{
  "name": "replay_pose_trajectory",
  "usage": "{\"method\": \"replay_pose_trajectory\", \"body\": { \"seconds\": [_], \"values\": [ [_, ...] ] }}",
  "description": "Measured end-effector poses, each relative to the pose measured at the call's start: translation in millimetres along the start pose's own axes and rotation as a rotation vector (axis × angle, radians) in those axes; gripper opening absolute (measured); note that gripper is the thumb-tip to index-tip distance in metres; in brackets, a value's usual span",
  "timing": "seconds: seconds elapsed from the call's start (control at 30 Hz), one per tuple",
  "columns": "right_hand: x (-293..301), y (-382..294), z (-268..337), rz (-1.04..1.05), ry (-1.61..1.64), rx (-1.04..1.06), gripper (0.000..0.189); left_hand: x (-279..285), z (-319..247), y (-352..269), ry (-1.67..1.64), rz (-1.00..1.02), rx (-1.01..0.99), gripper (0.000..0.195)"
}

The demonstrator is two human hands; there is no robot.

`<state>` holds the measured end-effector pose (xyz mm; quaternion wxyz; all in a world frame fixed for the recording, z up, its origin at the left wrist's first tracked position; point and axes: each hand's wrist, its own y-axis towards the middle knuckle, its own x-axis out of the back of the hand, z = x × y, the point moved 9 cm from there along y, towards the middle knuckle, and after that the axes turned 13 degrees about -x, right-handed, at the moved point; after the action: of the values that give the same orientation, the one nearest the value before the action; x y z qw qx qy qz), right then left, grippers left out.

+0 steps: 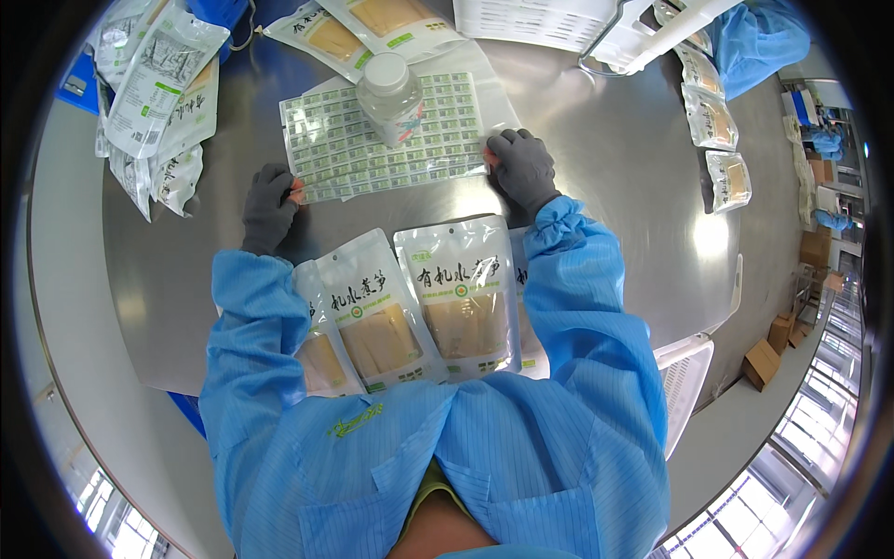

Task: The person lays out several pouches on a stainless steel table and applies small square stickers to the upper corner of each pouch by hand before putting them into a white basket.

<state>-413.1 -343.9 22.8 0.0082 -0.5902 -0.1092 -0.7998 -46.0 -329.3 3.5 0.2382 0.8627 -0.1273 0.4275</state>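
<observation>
A sheet of small green-and-white stickers (pixel 321 150) lies on the metal table. My left hand (pixel 267 209), in a grey glove with bare fingertips, pinches its near left corner. My right hand (pixel 522 166), gloved likewise, grips the right edge close to the near corner. On the sheet stands a clear plastic jar (pixel 387 98) with a white lid. Between my forearms, filled food pouches rest in a row, among them a pouch of bamboo shoots (pixel 475 307) and a tilted pouch (pixel 374 328). My sleeves partly cover the outer ones.
A pile of pouches (pixel 157 98) sits at the far left by a blue bin (pixel 216 17). More pouches (pixel 335 38) lie behind the jar. A white plastic crate (pixel 524 21) is at the back. Several pouches (pixel 728 183) line the right edge, near another person's blue sleeve (pixel 758 42).
</observation>
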Motion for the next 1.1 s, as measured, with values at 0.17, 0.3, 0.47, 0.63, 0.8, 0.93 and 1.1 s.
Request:
{"method": "replay_pose_trajectory", "body": {
  "seconds": [0.17,0.3,0.47,0.63,0.8,0.93,1.1],
  "values": [
    [16,-25,7,-0.095,0.074,-0.002,0.018,5,-20,-8,0.028,0.035,0.023,0.026],
    [22,-44,18,-0.155,0.037,0.13,0.023,6,-29,-16,0.078,0.04,0.005,0.032],
    [27,-52,19,-0.132,0.156,0.129,0.025,19,-51,-15,0.292,-0.101,0.022,0.036],
    [71,-78,-10,-0.051,0.908,-0.355,0.014,-9,-171,11,0.226,-0.133,-0.269,0.038],
    [73,-150,-68,0.103,1.279,-0.805,0.019,-110,-322,0,-0.215,0.301,-0.714,0.044],
    [55,-179,-70,0.235,1.254,-0.846,0.021,-166,-336,2,-0.032,0.426,-0.663,0.067],
    [24,-170,-61,0.352,1.169,-0.893,0.02,-160,-302,20,-0.022,0.5,-0.594,0.062]
  ]
}}
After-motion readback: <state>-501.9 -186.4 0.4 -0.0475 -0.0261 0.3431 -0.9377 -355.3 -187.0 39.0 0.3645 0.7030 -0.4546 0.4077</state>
